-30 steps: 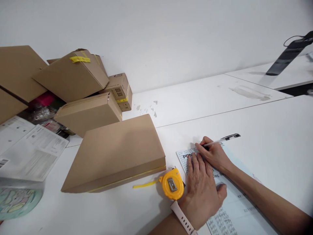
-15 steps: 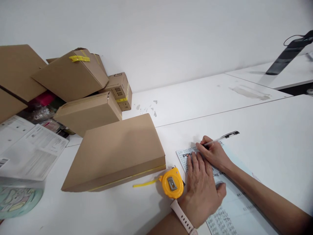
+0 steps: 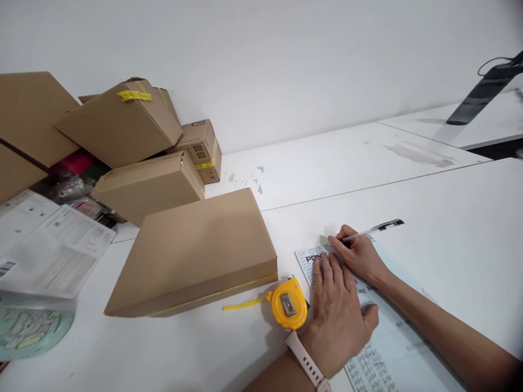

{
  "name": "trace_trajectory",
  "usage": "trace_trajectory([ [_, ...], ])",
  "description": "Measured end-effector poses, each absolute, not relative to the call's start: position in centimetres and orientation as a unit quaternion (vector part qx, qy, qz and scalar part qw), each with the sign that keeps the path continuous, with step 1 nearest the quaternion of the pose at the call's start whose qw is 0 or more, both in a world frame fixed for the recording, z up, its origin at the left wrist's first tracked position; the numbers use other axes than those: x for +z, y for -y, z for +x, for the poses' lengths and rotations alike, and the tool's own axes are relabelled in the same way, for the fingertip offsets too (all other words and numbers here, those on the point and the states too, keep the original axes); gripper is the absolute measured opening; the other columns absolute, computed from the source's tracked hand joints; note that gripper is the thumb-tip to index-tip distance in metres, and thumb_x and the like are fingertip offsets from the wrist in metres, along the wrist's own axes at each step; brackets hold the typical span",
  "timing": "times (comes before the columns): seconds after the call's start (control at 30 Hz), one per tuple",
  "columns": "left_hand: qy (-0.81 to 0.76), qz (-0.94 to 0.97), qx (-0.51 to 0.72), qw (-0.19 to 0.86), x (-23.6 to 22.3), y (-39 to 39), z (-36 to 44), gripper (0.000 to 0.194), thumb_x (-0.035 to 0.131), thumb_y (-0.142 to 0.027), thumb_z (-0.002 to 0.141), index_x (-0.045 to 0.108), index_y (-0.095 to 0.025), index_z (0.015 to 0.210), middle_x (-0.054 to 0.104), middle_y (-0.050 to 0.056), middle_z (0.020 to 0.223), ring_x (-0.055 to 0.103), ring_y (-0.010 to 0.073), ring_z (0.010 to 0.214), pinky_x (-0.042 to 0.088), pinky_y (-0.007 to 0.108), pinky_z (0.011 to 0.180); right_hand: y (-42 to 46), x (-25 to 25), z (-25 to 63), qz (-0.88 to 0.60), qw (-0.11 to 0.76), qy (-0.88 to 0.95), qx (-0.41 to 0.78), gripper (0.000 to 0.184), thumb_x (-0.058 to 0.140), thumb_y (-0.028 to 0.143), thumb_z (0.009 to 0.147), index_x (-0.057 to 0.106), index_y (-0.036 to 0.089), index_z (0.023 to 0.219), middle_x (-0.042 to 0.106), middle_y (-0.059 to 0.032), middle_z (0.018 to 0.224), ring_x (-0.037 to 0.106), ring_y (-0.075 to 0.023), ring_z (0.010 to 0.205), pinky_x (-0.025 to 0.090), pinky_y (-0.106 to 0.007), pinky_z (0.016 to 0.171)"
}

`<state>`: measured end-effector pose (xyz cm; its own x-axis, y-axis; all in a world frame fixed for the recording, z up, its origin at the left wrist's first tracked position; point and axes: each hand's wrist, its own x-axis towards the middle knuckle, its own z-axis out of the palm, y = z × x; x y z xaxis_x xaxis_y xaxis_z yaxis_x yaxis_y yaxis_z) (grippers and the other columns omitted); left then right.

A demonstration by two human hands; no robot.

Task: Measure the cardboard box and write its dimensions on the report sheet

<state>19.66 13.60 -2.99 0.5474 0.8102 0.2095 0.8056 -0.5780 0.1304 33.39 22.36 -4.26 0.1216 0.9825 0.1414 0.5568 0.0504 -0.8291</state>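
My left hand (image 3: pixel 337 313) lies flat on a light blue printed booklet (image 3: pixel 402 354), fingers stretched toward its top edge; a pink watch band (image 3: pixel 304 359) circles the wrist. Just beyond it, my right hand (image 3: pixel 362 258) grips a clear pen with a black cap end (image 3: pixel 370 231), its tip low near the booklet's top edge and hidden by the fingers. Left of my left hand sits a yellow tape measure (image 3: pixel 286 305), with its yellow strap (image 3: pixel 244 305) lying out to the left. A closed cardboard box (image 3: pixel 200 247) rests on the white table beside it.
More cardboard boxes (image 3: pixel 122 122) are stacked at the back left against the wall. Plastic-wrapped papers (image 3: pixel 69 250) and a pale green patterned item (image 3: pixel 35 329) lie at the left. A dark grey stand (image 3: pixel 478 95) rises at the far right.
The view has shifted very slightly. Both hands stay in nearly the same place, the right still holding the pen near the booklet's top edge.
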Motion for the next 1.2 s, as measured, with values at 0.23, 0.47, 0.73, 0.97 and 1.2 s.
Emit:
trace_trajectory([
  [0.23, -0.457, 0.881, 0.123, 0.014, -2.93, -13.59, 19.7, 0.078, 0.033, -0.054, 0.102, 0.032, 0.006, 0.151, 0.038, 0.029, 0.157, 0.026, 0.0375, 0.15, 0.03, 0.051, 0.123, -22.25, -4.09, 33.34, -0.635, 0.396, 0.605, 0.273, 0.029, 0.058, 0.043, 0.084, 0.045, 0.025, 0.066, 0.045, 0.0061, 0.053, 0.041, -0.013, 0.051, 0.034, -0.029, 0.052],
  [0.47, -0.459, 0.879, 0.125, 0.019, -2.95, -13.7, 19.73, 0.078, 0.035, -0.054, 0.102, 0.034, 0.006, 0.15, 0.038, 0.03, 0.157, 0.026, 0.0381, 0.15, 0.029, 0.051, 0.123, -22.37, -4.18, 33.4, -0.64, 0.388, 0.61, 0.26, 0.026, 0.057, 0.041, 0.083, 0.045, 0.025, 0.066, 0.046, 0.0061, 0.052, 0.042, -0.0133, 0.051, 0.034, -0.029, 0.052],
  [0.73, -0.462, 0.877, 0.13, 0.01, -3.17, -13.61, 19.78, 0.077, 0.035, -0.055, 0.101, 0.035, 0.006, 0.15, 0.039, 0.031, 0.156, 0.028, 0.0383, 0.15, 0.031, 0.051, 0.122, -22.3, -4.16, 33.47, -0.637, 0.393, 0.606, 0.269, 0.028, 0.058, 0.042, 0.083, 0.045, 0.025, 0.066, 0.045, 0.0064, 0.051, 0.04, -0.0127, 0.05, 0.034, -0.028, 0.051],
  [0.97, -0.461, 0.879, 0.118, 0.021, -2.7, -13.66, 19.62, 0.077, 0.034, -0.055, 0.102, 0.034, 0.005, 0.15, 0.037, 0.029, 0.157, 0.027, 0.0373, 0.15, 0.03, 0.051, 0.123, -22.14, -3.95, 33.39, -0.637, 0.41, 0.595, 0.269, 0.029, 0.059, 0.04, 0.085, 0.045, 0.025, 0.065, 0.044, 0.0065, 0.052, 0.04, -0.0122, 0.05, 0.034, -0.027, 0.05],
  [1.2, -0.459, 0.881, 0.112, 0.029, -2.75, -13.67, 19.63, 0.08, 0.033, -0.056, 0.102, 0.03, 0.006, 0.151, 0.036, 0.029, 0.158, 0.026, 0.0376, 0.151, 0.03, 0.051, 0.123, -22.22, -4.1, 33.4, -0.629, 0.412, 0.602, 0.268, 0.03, 0.06, 0.041, 0.085, 0.045, 0.024, 0.065, 0.047, 0.0052, 0.055, 0.041, -0.0123, 0.05, 0.034, -0.028, 0.05],
])
